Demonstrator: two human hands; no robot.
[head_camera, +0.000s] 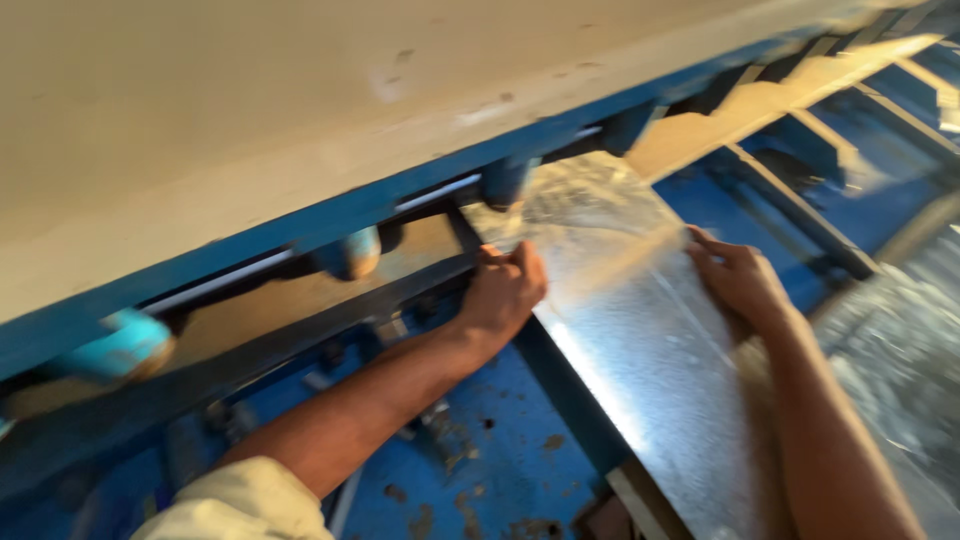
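A long, narrow sheet of shiny galvanised metal (640, 330) lies on the blue machine bed (500, 470), its far end pushed under the cream-coloured upper beam (300, 110) with its blue lower edge. The left hand (503, 292) grips the sheet's left edge, fingers curled together over it; the right hand (738, 280) rests on the right edge, fingers close together and pressing down (the fingertips are partly blurred). Both hands sit near the beam, just beside the rounded blue hold-down feet (350, 255), so a hand could likely be caught there, and the thin edges could cut a sliding palm. More room lies toward the near end, where the sheet runs past the bed's blue slats (800, 230) on the right.
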